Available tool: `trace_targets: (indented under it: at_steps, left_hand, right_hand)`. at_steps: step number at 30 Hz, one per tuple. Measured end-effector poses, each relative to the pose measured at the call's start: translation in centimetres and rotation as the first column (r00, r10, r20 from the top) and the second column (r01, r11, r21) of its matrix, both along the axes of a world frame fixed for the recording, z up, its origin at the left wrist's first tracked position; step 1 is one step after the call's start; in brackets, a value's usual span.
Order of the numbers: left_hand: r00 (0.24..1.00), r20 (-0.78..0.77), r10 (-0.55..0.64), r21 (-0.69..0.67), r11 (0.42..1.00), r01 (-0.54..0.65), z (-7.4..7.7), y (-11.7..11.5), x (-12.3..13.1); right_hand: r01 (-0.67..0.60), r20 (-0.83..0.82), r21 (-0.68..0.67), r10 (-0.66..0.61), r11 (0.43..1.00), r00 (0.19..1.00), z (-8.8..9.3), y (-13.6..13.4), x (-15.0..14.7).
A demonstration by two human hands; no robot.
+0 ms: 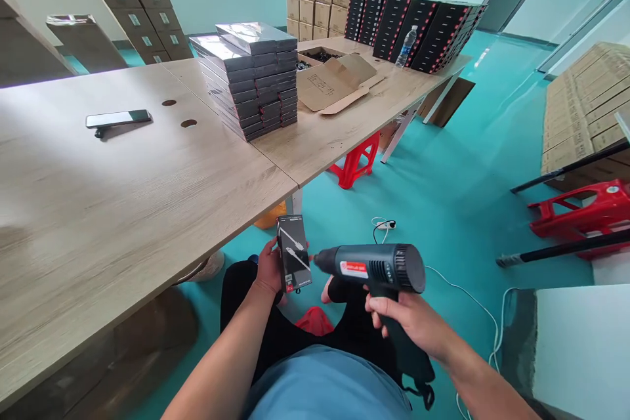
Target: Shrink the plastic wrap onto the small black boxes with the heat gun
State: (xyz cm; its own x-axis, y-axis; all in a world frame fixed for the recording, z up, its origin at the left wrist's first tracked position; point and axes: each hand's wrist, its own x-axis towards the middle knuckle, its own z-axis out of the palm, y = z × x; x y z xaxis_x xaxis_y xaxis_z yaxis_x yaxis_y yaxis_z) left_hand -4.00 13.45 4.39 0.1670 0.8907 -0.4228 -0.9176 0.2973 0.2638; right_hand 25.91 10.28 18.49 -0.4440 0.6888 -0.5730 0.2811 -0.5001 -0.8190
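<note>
My left hand (270, 269) grips a small black product box (294, 253) wrapped in clear film, held upright above my lap. My right hand (411, 317) is closed round the handle of a dark teal heat gun (378, 268). The gun's nozzle points left, almost touching the box's right side. Its white cord (462, 292) trails across the floor to the right.
A long wooden table (98, 210) lies to my left with a phone (118, 119) and a stack of wrapped grey boxes (253, 79) on it. Farther along are an open carton (332, 79), black boxes (418, 29) and a water bottle (405, 47). Red stools (355, 161) stand on the teal floor.
</note>
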Motion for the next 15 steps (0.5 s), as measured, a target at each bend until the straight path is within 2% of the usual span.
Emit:
trace_targets:
  at_steps: [2,5,10,13,15]
  left_hand:
    - [0.999,0.005,0.035,0.001,0.999,-0.035,-0.1,0.0,0.1]
    - [0.994,0.015,0.106,0.011,0.994,-0.106,-0.3,0.0,0.3]
    - [0.988,-0.012,0.151,-0.003,0.989,-0.151,-0.6,0.0,0.2]
    - [0.985,-0.05,0.165,-0.049,0.985,-0.167,-1.0,0.2,0.0]
    - [0.974,-0.083,0.209,-0.088,0.972,-0.216,-1.2,0.3,-0.1]
  right_hand:
    - [0.004,0.0,-0.017,-0.004,1.0,1.0,-0.1,-0.1,0.0]
    - [-0.091,-0.024,-0.115,0.089,0.989,0.996,-0.1,-0.3,-0.3]
    - [-0.007,-0.065,-0.013,0.006,1.0,0.998,0.1,-0.1,-1.2]
    - [-0.118,-0.074,-0.06,0.114,0.991,0.991,0.1,0.1,-1.7]
    - [-0.118,-0.074,-0.025,0.116,0.993,0.991,0.0,0.3,-1.9]
